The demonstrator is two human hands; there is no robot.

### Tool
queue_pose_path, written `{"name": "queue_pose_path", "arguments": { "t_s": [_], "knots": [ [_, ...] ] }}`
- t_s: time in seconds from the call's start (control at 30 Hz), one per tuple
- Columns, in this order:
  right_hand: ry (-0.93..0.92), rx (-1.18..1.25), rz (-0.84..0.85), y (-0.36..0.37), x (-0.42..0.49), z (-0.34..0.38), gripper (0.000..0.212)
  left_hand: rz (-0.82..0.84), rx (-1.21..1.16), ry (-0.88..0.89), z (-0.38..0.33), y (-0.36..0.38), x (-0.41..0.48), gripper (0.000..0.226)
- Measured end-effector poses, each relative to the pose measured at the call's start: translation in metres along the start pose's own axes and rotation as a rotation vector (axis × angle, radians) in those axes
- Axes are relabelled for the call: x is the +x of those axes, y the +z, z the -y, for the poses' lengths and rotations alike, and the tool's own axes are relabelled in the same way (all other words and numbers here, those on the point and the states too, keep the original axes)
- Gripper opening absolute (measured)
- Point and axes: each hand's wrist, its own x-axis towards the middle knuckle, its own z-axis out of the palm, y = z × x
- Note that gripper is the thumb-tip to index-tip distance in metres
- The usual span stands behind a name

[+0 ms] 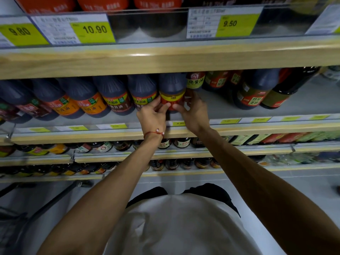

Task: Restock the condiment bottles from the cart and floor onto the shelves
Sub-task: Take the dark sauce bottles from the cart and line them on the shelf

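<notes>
A dark sauce bottle with a red and yellow label (172, 94) stands on the grey middle shelf (230, 115), at the right end of a row of similar dark bottles (114, 98). My left hand (153, 115) holds its lower left side, fingers curled on the label. My right hand (195, 111) holds its lower right side, thumb at the front and fingers round the far side. Both arms reach up from below. The bottle's cap is hidden behind the wooden shelf edge above.
To the right of the held bottle lies a bare patch of shelf, then more dark bottles (255, 91). Price tags (93, 30) hang above. Lower shelves hold smaller bottles (176, 142). A cart's dark frame (53, 201) stands at the lower left.
</notes>
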Motion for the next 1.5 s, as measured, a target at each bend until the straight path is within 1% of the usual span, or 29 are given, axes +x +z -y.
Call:
{"name": "queue_pose_path", "arguments": {
  "t_s": [0.2, 0.33, 0.4, 0.47, 0.5, 0.53, 0.6, 0.7, 0.8, 0.9, 1.03, 1.17, 1.23, 1.4, 1.5],
  "knots": [
    [-0.007, -0.055, -0.017, 0.004, 0.002, -0.003, 0.063, -0.054, 0.065, 0.055, -0.001, -0.001, -0.001, 0.033],
    [-0.016, -0.071, 0.032, -0.003, 0.001, 0.003, 0.063, -0.036, 0.11, 0.039, -0.005, -0.003, -0.004, 0.034],
    [0.0, -0.139, 0.061, -0.009, -0.008, 0.01, 0.059, -0.002, 0.152, 0.029, -0.01, -0.007, -0.008, 0.035],
    [0.035, -0.301, 0.028, -0.017, -0.022, 0.016, 0.053, 0.043, 0.216, 0.025, -0.014, -0.016, -0.014, 0.037],
    [0.012, -0.38, 0.006, -0.022, -0.03, 0.019, 0.047, 0.069, 0.252, 0.043, -0.016, -0.022, -0.019, 0.037],
    [-0.049, -0.44, 0.0, -0.026, -0.037, 0.021, 0.042, 0.097, 0.302, 0.081, -0.017, -0.029, -0.024, 0.034],
    [-0.211, -0.562, 0.037, -0.032, -0.047, 0.02, 0.036, 0.156, 0.461, 0.193, -0.019, -0.044, -0.034, 0.03],
    [-0.391, -0.692, 0.122, -0.037, -0.057, 0.024, 0.039, 0.2, 0.722, 0.32, -0.022, -0.067, -0.05, 0.034],
    [-0.508, -0.729, 0.19, -0.038, -0.069, 0.033, 0.045, 0.166, 0.908, 0.367, -0.028, -0.092, -0.071, 0.042],
    [-0.6, -0.73, 0.256, -0.03, -0.083, 0.044, 0.047, 0.134, 1.091, 0.347, -0.03, -0.118, -0.097, 0.047],
    [-0.71, -0.777, 0.367, -0.01, -0.11, 0.063, 0.054, 0.132, 1.199, 0.226, -0.02, -0.155, -0.129, 0.053],
    [-0.794, -0.787, 0.454, 0.02, -0.145, 0.084, 0.057, 0.068, 1.229, 0.14, -0.014, -0.2, -0.162, 0.059],
    [-0.837, -0.757, 0.486, 0.039, -0.166, 0.096, 0.056, 0.026, 1.23, 0.095, -0.011, -0.227, -0.178, 0.06],
    [-0.957, -0.627, 0.492, 0.099, -0.229, 0.139, 0.05, -0.074, 1.241, -0.018, 0.003, -0.316, -0.22, 0.061],
    [-0.985, -0.553, 0.478, 0.135, -0.276, 0.168, 0.047, -0.125, 1.222, -0.098, 0.01, -0.377, -0.246, 0.063]
  ]
}}
